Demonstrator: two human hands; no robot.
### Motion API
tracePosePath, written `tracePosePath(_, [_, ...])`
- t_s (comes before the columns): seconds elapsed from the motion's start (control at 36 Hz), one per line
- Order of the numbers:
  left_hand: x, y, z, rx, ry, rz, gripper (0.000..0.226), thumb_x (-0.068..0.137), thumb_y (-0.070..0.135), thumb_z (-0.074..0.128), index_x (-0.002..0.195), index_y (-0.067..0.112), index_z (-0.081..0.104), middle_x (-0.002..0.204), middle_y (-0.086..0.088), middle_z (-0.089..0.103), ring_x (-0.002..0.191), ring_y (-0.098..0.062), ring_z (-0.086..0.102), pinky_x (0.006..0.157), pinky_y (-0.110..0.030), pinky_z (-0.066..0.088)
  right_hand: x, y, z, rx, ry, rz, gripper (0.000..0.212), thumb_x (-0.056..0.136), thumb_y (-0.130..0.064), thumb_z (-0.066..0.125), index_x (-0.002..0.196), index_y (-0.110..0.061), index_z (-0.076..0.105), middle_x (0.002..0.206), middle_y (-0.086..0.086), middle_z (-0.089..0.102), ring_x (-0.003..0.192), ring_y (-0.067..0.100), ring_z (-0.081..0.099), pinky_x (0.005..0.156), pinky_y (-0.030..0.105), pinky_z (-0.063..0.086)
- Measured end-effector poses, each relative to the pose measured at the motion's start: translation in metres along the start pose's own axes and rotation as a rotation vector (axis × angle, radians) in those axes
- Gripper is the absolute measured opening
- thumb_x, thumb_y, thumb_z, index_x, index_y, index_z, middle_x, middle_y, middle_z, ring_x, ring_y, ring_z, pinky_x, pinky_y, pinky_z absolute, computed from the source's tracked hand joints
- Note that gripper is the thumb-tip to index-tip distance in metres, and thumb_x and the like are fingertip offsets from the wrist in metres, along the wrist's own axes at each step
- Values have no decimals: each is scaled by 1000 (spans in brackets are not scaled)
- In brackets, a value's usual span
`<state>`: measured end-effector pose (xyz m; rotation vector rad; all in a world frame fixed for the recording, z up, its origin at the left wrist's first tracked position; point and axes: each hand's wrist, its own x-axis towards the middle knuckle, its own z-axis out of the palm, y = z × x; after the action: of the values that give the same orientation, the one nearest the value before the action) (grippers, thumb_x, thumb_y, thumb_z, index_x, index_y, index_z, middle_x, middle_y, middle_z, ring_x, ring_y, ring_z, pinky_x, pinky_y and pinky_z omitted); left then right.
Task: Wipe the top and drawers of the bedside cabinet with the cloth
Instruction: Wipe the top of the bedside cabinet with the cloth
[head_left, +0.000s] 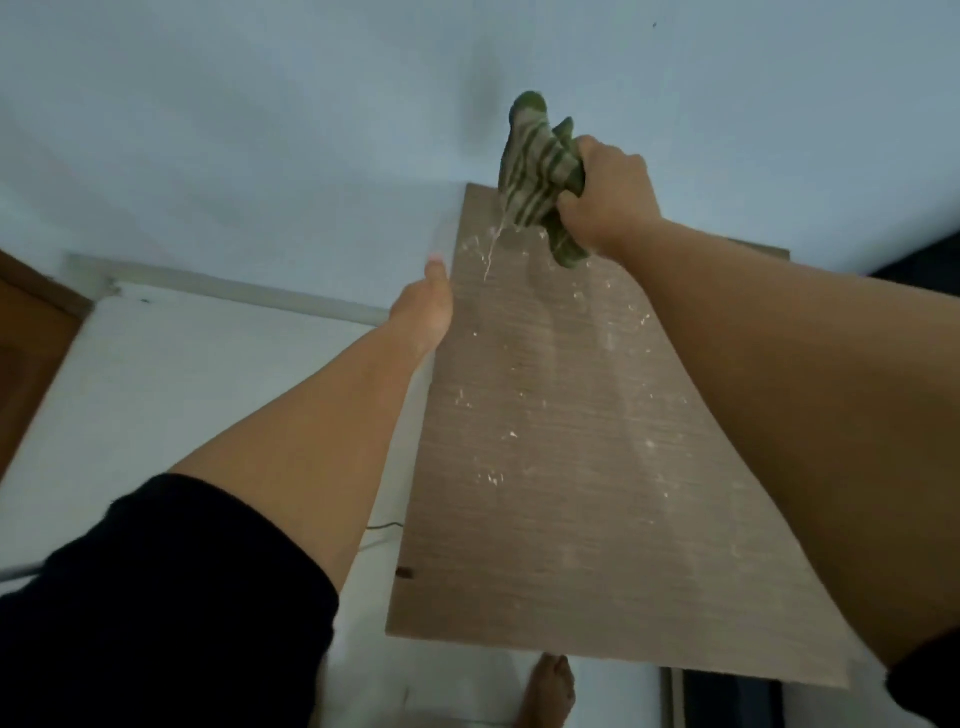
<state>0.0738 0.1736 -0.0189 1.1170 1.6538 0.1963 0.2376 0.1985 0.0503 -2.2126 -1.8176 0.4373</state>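
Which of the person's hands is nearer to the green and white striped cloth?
Right. The right hand grips the green and white striped cloth above the far end of the wooden cabinet top. The left hand is apart from the cloth, at the top's left edge.

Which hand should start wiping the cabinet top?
Right. The right hand already grips the cloth over the dusty cabinet top; the left hand is empty at its left edge.

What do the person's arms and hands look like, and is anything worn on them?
Both forearms are bare. The left arm has a black sleeve pushed up near the elbow; a dark cuff shows at the right arm's lower edge. The left hand and right hand are bare: no gloves, watch or rings visible. A pale nail shows on one left fingertip.
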Motion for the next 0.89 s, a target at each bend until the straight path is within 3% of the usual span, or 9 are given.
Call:
tracePosePath(0.11, [32,3,0,-223,-10,-13,76,96,59,8,146,7,32,152,-11,33,140,-25,32,117,-44,23,32,-3,15,-41,128,-34,28,85,-5,41,111,-5,52,98,16,60,84,29,52,68,30,36])
tracePosePath(0.17, [44,0,1,-301,-28,-24,79,94,62,9,146,6,32,152,-11,32,140,-26,30,118,-46,21,41,-3,29,-80,152,-60,33,85,-1,40,116,-6,52,102,16,61,91,32,57,67,31,37])
tracePosePath(0.31, [65,-6,0,-527,-144,-64,75,96,60,13,148,7,28,152,-7,33,138,-23,34,111,-38,29,55,0,75,-34,77,-144,51,90,-7,40,138,-23,45,126,13,52,109,32,54,87,35,45])
tracePosePath(0.39, [64,-7,2,-587,-255,-22,74,98,57,10,146,3,30,119,-5,59,108,-16,56,90,-29,43,58,2,92,9,51,-140,56,89,-2,40,140,-26,43,133,13,46,117,31,49,93,36,44])
tracePosePath(0.42, [63,-7,2,-594,-283,-10,74,98,56,8,145,3,31,118,-4,60,107,-15,56,89,-27,42,59,2,96,12,31,-134,58,88,-2,40,140,-27,42,135,12,44,120,31,46,95,36,43])
tracePosePath(0.47, [62,-8,2,-630,-318,0,74,98,55,6,146,4,29,142,-6,47,130,-18,45,101,-28,35,62,3,102,-5,-32,-124,59,89,-4,42,142,-29,39,142,12,37,128,31,38,101,38,39])
tracePosePath(0.53, [59,-7,0,-662,-341,-6,74,98,55,5,147,5,26,151,-6,36,138,-19,35,107,-30,30,64,3,104,-52,-92,-127,59,90,-7,45,144,-28,36,148,13,31,135,31,29,108,39,33])
tracePosePath(0.69, [61,-9,-5,-682,-380,-14,76,96,58,4,149,6,22,154,-6,30,142,-19,28,115,-35,22,70,2,112,-102,-165,-123,51,92,-22,52,141,-23,42,151,9,28,138,30,24,114,37,24])
tracePosePath(0.89, [61,-15,-5,-717,-398,-3,76,96,58,5,148,6,26,151,-7,36,139,-18,34,110,-32,29,74,-5,116,-224,-138,-108,45,96,-17,42,138,-31,45,136,12,40,123,36,37,102,36,34])
